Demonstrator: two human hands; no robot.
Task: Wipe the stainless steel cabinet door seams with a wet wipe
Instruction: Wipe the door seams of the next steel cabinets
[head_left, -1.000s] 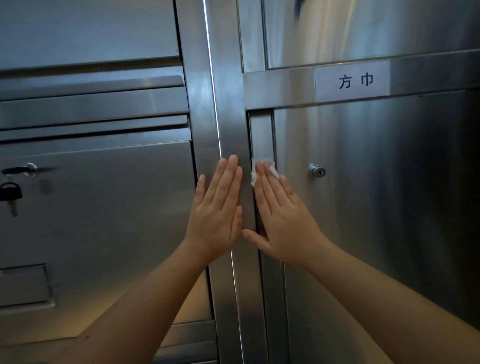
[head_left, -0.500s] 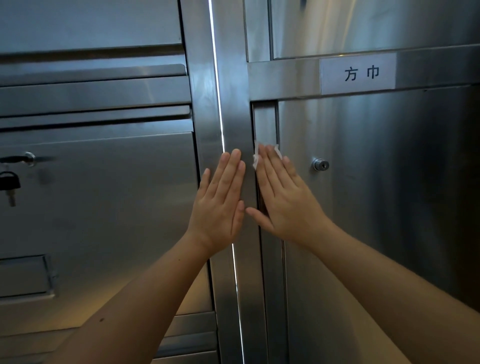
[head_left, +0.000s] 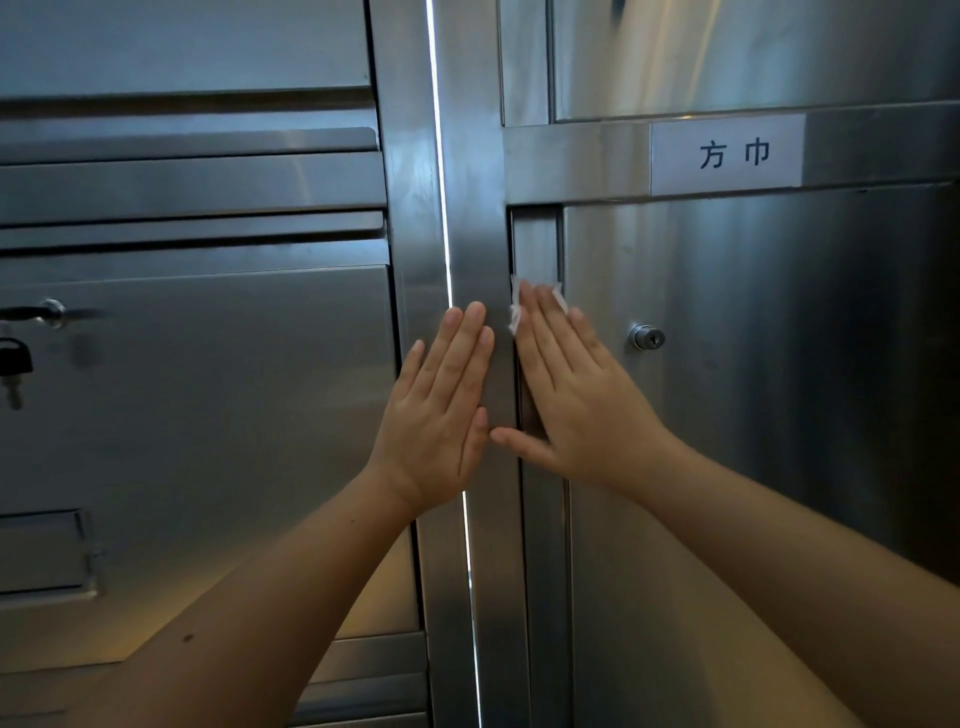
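Two bare hands lie flat on a stainless steel cabinet, centre of the frame. The left hand (head_left: 441, 410), fingers straight and together, rests open on the vertical post (head_left: 475, 208). The right hand (head_left: 576, 405), fingers also straight, presses a white wet wipe (head_left: 515, 312) onto the seam (head_left: 513, 244) at the left edge of the cabinet door (head_left: 779, 441); the wipe peeks out above the fingertips. A round lock (head_left: 647, 338) sits right of that hand. A printed label (head_left: 727, 154) is at the upper right.

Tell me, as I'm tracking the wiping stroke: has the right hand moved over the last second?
Yes. The right hand slid upward; its fingertips now reach farther above the door lock.
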